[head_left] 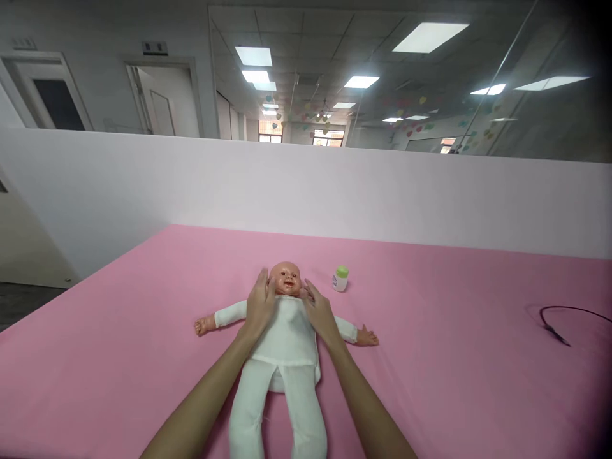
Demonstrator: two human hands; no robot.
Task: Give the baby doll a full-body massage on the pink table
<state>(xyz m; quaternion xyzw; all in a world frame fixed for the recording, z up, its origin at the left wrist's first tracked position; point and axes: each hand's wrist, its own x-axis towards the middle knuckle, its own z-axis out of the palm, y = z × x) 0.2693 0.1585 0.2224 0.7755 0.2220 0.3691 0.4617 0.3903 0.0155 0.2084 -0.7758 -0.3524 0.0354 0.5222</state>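
A baby doll (287,338) in a white long-sleeved outfit lies on its back on a pink sheet (430,306), arms spread and legs toward me. Its bare vinyl head (285,279) faces up. My left hand (261,305) lies against the left side of the picture's neck area, fingertips by the doll's cheek. On the other side, my right hand (320,312) touches the doll's neck and upper chest, its fingers reaching the cheek. Neither hand shows a clear grip. A small white bottle with a green cap (340,278) stands upright beyond my right hand, apart from the doll.
A black cable (554,322) lies on the sheet at the far right. A low white partition wall (306,191) runs along the sheet's far edge, with glass, doors and ceiling lights beyond it. The sheet's left edge drops to a dark floor.
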